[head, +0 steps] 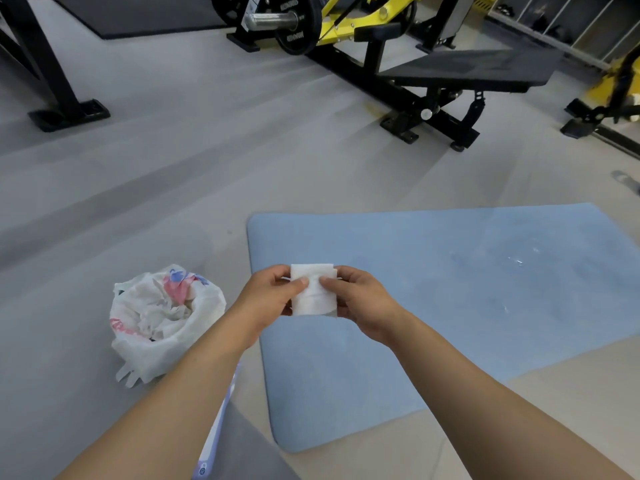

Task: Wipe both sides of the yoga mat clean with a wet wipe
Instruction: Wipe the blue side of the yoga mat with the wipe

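Your left hand [273, 294] and right hand [360, 299] each pinch a side of the folded wet wipe [313, 289], held above the near-left end of the blue yoga mat [450, 271] spread flat on the floor. Prep step, likely unfolding. Next: press wipe to mat, sweep.

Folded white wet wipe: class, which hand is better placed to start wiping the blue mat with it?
Probably the right hand: it hangs over the blue yoga mat, while the left hand hangs nearer its edge.
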